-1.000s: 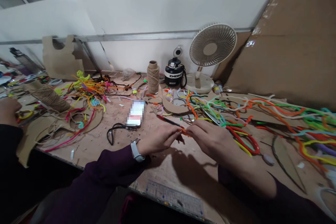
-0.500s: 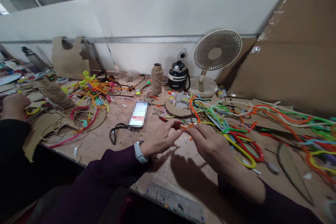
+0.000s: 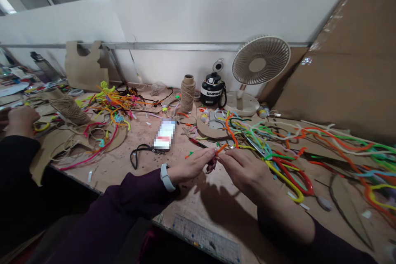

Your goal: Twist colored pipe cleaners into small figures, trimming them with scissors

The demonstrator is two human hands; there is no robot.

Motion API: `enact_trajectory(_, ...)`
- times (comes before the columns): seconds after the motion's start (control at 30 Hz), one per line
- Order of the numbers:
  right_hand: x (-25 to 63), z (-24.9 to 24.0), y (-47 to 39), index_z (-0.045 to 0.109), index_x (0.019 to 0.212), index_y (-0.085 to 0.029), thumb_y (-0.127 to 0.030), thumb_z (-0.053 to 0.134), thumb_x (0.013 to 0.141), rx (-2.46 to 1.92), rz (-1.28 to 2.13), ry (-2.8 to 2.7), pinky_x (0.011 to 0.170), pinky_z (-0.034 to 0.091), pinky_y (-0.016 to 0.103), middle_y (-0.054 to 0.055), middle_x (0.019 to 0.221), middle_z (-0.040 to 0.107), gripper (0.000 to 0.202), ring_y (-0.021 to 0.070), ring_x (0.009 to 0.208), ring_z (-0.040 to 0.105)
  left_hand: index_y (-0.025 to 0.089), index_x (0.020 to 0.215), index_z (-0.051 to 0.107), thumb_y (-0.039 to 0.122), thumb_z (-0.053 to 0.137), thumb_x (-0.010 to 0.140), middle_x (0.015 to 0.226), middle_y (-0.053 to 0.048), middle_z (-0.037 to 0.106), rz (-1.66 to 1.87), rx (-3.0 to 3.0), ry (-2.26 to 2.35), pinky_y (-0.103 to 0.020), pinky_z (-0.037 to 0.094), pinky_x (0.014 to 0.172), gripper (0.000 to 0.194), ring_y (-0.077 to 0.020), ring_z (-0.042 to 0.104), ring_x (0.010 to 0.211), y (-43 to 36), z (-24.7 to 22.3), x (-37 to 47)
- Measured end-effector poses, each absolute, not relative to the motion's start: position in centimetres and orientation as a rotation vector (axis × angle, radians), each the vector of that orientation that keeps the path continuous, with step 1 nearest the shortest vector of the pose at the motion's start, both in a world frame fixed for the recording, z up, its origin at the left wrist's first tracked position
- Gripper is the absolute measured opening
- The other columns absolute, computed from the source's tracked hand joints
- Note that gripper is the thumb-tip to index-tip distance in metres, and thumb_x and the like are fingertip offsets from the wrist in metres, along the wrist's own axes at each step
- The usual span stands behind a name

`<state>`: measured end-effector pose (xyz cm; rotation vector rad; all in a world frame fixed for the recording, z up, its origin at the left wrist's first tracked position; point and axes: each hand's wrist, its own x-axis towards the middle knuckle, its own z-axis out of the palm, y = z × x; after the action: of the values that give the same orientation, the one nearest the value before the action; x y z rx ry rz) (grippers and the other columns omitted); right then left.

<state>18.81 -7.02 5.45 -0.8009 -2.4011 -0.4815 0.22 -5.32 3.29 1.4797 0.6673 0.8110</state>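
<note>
Over the front of the table, my left hand point(image 3: 196, 166) pinches a short orange pipe cleaner point(image 3: 222, 148) between thumb and fingertips. My right hand point(image 3: 246, 170) is closed on the same piece from the other side, its fingertips nearly meeting those of the left. One end of the pipe cleaner sticks up and to the right above the fingers; the rest is hidden in the grip. Just beyond the hands lie scissors with red handles point(image 3: 306, 181) and a curved cardboard piece point(image 3: 213, 131).
A phone point(image 3: 164, 134) with a black strap lies left of my hands. Behind stand a twine spool point(image 3: 187, 95), a black bottle point(image 3: 211, 90) and a fan point(image 3: 258, 64). Pipe cleaners point(image 3: 340, 140) spread rightward. A ruler point(image 3: 206, 237) lies in front. Another person's hand point(image 3: 23, 119) is at far left.
My left hand has turned, with its fingers more curled under. The orange pipe cleaner's free end now points more upward. The view has shifted slightly.
</note>
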Motion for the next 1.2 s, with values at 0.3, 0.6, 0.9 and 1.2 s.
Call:
enact_trajectory(0.3, 19.5, 5.6, -6.5, 0.063, 0.105, -0.014, -0.005, 0.037, 0.091, -0.618, -0.396, -2.482, 0.067, 0.049, 0.029, 0.010, 0.090, 0.066, 0.031, 0.0195, 0.083, 0.061, 0.018, 0.065, 0.037, 0.063, 0.044, 0.087, 0.053, 0.007, 0.033, 0.735, 1.093, 0.553, -0.024, 0.026, 0.052, 0.050, -0.0066, 0.031, 0.047, -5.2, 2.1, 0.7)
enact_trajectory(0.6, 19.7, 6.3, -6.3, 0.061, 0.104, -0.011, -0.007, 0.037, 0.094, -0.509, -0.411, -2.523, 0.068, 0.052, 0.029, 0.010, 0.089, 0.067, 0.027, 0.0182, 0.081, 0.061, 0.017, 0.063, 0.043, 0.061, 0.044, 0.088, 0.049, 0.006, 0.038, 0.664, 1.122, 0.458, -0.025, 0.031, 0.055, 0.051, -0.0066, 0.032, 0.046, -4.5, 1.7, 0.2)
enact_trajectory(0.9, 19.6, 5.1, -5.7, 0.062, 0.105, -0.010, -0.007, 0.034, 0.095, -0.517, -0.527, -2.524, 0.068, 0.052, 0.032, 0.010, 0.087, 0.066, 0.030, 0.0195, 0.080, 0.060, 0.017, 0.064, 0.044, 0.065, 0.035, 0.088, 0.052, 0.004, 0.040, 0.749, 1.344, 0.701, -0.024, 0.028, 0.050, 0.055, -0.0087, 0.036, 0.049, -4.9, 2.1, 0.3)
enact_trajectory(1.2, 19.0, 4.9, -6.5, 0.061, 0.108, -0.007, -0.006, 0.035, 0.095, -0.585, -0.626, -2.504, 0.069, 0.048, 0.033, 0.010, 0.086, 0.064, 0.029, 0.0200, 0.078, 0.057, 0.019, 0.065, 0.042, 0.048, 0.026, 0.096, 0.055, 0.003, 0.042, 0.899, 1.679, 1.001, -0.025, 0.035, 0.054, 0.045, -0.0105, 0.040, 0.052, -5.4, 2.3, 0.8)
